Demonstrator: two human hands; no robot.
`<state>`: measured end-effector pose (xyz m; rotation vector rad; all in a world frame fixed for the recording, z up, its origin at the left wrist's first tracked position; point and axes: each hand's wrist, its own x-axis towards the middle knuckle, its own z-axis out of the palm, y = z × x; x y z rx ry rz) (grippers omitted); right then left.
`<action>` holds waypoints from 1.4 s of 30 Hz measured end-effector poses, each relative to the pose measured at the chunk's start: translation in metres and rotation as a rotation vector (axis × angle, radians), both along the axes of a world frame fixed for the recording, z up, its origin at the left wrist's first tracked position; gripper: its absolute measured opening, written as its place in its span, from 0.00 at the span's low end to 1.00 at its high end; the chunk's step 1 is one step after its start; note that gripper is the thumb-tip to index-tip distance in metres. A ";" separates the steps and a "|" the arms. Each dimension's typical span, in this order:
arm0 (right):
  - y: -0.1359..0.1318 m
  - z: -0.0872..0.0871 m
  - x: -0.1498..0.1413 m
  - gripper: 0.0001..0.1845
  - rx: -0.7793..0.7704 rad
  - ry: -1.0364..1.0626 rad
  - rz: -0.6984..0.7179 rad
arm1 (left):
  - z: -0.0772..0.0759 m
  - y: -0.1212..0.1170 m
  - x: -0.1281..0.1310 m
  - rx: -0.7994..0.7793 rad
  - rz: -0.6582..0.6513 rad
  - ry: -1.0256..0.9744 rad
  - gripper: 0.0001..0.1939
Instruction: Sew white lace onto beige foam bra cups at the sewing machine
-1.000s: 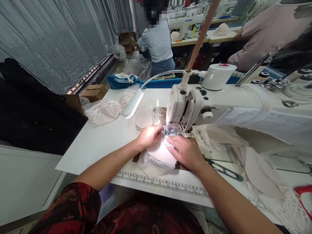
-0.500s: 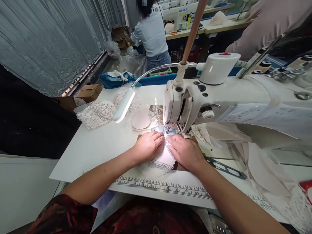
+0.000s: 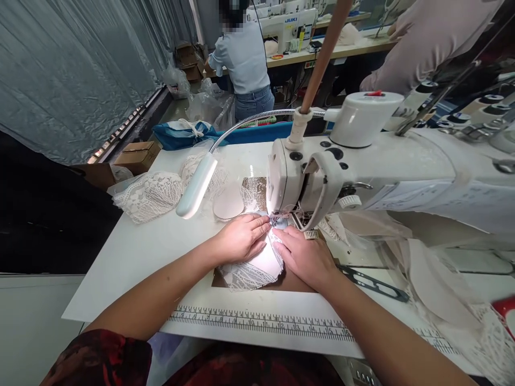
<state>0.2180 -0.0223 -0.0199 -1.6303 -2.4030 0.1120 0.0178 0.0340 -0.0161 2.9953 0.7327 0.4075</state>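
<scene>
A pale fabric piece with a lace edge [image 3: 257, 268], like a bra cup, lies under the lit needle area of a white sewing machine [image 3: 281, 177]. My left hand [image 3: 243, 238] rests on its upper left part, fingers lying flat and their tips close to the presser foot [image 3: 274, 221]. On the right edge of the piece, my right hand [image 3: 303, 254] lies with thumb and forefinger slightly apart, fingertips touching the lace. Both hands are open, pressing the piece from above. What is beneath my palms is hidden. Behind my left hand sits a smooth pale cup [image 3: 228, 201].
Lace pieces [image 3: 151, 194] lie at the table's left, under a lamp [image 3: 197, 185] on a bendy neck. A dark slotted tool [image 3: 374, 283] and more pale cups [image 3: 436, 284] lie right. A printed ruler [image 3: 257, 323] runs along the front. Two people work beyond.
My left hand has gone from fingertips near the needle to lying flatter over the piece. The lace-edged piece has turned a little, its lower part swinging left. The camera view has shifted slightly.
</scene>
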 end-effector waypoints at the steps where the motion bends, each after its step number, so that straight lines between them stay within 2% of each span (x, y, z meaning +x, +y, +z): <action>1: 0.000 0.001 0.000 0.16 0.002 0.006 -0.003 | 0.001 0.002 -0.001 -0.007 -0.010 0.006 0.22; 5: 0.001 0.001 0.002 0.16 -0.002 0.102 -0.001 | 0.011 0.004 -0.005 -0.051 -0.024 0.050 0.19; 9: 0.001 -0.004 0.009 0.17 0.003 0.233 -0.013 | 0.021 -0.003 -0.004 -0.036 -0.019 0.120 0.18; 13: 0.001 -0.008 0.013 0.17 -0.047 0.311 -0.052 | 0.020 -0.015 0.003 -0.093 -0.005 0.094 0.17; 17: 0.000 -0.009 0.015 0.18 -0.072 0.339 -0.059 | 0.015 -0.018 0.002 -0.121 0.002 0.074 0.21; 20: -0.001 -0.006 0.015 0.18 -0.044 0.332 -0.050 | 0.013 -0.015 -0.002 -0.120 -0.022 0.073 0.20; 30: -0.004 0.000 0.012 0.19 -0.005 0.198 0.107 | 0.010 -0.012 -0.006 -0.142 -0.035 0.000 0.20; 42: -0.001 -0.002 0.010 0.22 0.001 0.135 0.072 | 0.014 0.000 -0.011 -0.078 0.018 0.032 0.17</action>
